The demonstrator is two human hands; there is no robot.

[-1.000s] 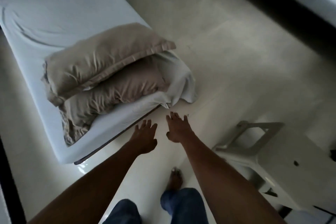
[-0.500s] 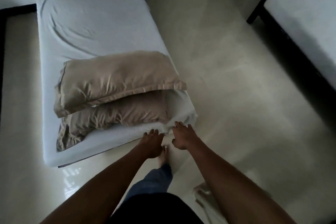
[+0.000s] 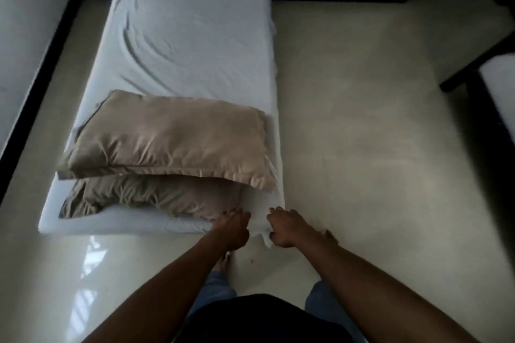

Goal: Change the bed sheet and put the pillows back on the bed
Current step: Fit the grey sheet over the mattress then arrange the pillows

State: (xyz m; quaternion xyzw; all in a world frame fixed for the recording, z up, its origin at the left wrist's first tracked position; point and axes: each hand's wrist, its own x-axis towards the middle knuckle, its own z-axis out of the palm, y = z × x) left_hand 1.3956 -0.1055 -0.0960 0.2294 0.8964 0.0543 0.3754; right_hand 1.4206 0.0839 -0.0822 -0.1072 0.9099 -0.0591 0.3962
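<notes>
A tan top pillow lies stacked on a lower pillow at the near end of a low bed, w/ the pale sheet spread over it & creased toward the far end. At the bed's near right corner, a person's left hand & right hand both clutch the sheet's loose corner, fingers curled into the cloth. Glossy floor stretches to the right.
</notes>
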